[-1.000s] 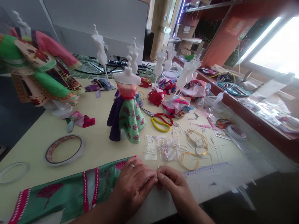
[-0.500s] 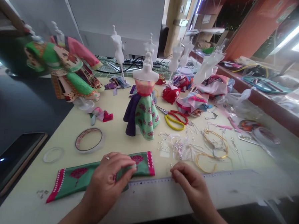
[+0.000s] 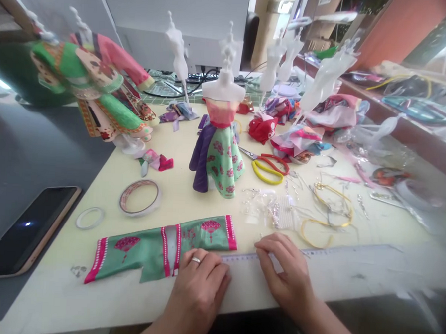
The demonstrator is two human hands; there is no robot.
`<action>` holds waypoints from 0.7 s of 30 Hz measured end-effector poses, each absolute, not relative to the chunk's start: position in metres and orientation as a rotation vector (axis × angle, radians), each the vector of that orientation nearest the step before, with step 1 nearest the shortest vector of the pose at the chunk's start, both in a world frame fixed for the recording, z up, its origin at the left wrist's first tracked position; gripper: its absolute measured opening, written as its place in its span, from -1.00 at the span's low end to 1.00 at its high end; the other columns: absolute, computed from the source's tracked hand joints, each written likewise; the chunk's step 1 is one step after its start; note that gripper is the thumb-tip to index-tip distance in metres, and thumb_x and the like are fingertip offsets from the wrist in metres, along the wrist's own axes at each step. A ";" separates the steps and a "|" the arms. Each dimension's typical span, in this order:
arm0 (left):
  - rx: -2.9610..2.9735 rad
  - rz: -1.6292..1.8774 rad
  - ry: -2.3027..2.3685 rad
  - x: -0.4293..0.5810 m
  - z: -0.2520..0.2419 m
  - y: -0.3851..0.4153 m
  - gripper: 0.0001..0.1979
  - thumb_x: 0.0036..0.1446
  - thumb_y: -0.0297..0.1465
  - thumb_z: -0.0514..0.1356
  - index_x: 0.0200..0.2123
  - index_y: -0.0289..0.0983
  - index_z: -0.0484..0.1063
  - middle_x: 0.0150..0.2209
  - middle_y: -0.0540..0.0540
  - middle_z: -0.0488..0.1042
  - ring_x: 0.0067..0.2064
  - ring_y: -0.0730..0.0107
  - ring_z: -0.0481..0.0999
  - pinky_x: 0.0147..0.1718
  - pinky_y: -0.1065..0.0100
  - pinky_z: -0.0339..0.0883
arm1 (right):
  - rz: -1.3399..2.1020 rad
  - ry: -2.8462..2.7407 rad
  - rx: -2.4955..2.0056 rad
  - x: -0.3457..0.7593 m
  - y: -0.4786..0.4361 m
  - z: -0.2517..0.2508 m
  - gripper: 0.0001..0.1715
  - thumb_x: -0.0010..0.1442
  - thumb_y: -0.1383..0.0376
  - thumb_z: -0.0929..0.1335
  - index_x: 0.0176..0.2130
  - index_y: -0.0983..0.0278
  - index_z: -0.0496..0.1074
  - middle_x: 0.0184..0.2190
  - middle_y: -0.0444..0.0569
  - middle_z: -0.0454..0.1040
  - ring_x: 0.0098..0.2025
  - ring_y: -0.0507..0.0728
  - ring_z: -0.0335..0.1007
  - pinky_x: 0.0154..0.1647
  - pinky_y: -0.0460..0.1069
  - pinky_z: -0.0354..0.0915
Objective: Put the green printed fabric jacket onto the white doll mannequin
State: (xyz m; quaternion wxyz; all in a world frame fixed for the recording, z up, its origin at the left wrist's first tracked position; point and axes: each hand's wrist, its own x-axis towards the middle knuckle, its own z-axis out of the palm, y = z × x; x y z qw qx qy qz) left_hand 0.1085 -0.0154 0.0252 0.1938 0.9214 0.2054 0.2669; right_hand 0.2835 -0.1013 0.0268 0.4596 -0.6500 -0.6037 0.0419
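- Cream-coloured counter (image 3: 177, 184) and pretty busy: white mannequins at the back, grey monitor (image 3: 177, 45) behind them.
- Green garment piece with pink trim (image 3: 140, 247) lies flat at the front, left of centre.
- Left hand (image 3: 199, 290), ring on, rests by the garment's lower edge. Fingers bent and bunched; can't tell if they've got anything.
- Right hand (image 3: 286, 272) sits over the clear ruler (image 3: 341, 250), thumb and index in a narrow curl. Can't tell if something tiny's in there.
- Bead packets (image 3: 284, 212) just beyond it, red-and-yellow scissors (image 3: 268, 175) further back.
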 end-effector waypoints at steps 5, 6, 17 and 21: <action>2.577 0.707 0.578 0.106 0.025 -0.015 -0.85 0.18 -0.57 0.08 -0.37 -0.31 0.42 -0.44 -0.06 0.38 -0.36 0.32 0.26 -0.26 0.20 0.08 | 0.109 -1.521 -1.589 0.283 -0.101 0.025 -0.81 0.15 0.56 0.29 -0.25 0.31 0.33 -0.40 -0.04 0.37 -0.32 0.09 0.28 -0.28 0.04 0.23; 2.576 0.705 0.578 0.106 0.025 -0.015 -0.85 0.18 -0.57 0.08 -0.37 -0.31 0.41 -0.43 -0.06 0.38 -0.36 0.32 0.27 -0.25 0.20 0.09 | 0.109 -1.519 -1.588 0.283 -0.100 0.024 -0.81 0.15 0.56 0.29 -0.25 0.31 0.33 -0.39 -0.04 0.37 -0.32 0.09 0.28 -0.28 0.04 0.23; 2.580 0.704 0.586 0.106 0.026 -0.014 -0.84 0.20 -0.54 0.06 -0.36 -0.30 0.42 -0.43 -0.07 0.39 -0.36 0.31 0.27 -0.27 0.20 0.08 | 0.109 -1.505 -1.590 0.282 -0.098 0.025 -0.82 0.15 0.56 0.29 -0.27 0.32 0.34 -0.41 -0.04 0.36 -0.33 0.08 0.27 -0.30 0.03 0.22; 2.576 0.721 0.573 0.105 0.026 -0.014 -0.80 0.16 -0.62 0.04 -0.34 -0.32 0.43 -0.43 -0.09 0.39 -0.37 0.31 0.26 -0.29 0.21 0.06 | 0.123 -1.501 -1.589 0.281 -0.097 0.025 -0.82 0.15 0.55 0.29 -0.27 0.31 0.34 -0.41 -0.04 0.36 -0.34 0.09 0.27 -0.31 0.03 0.23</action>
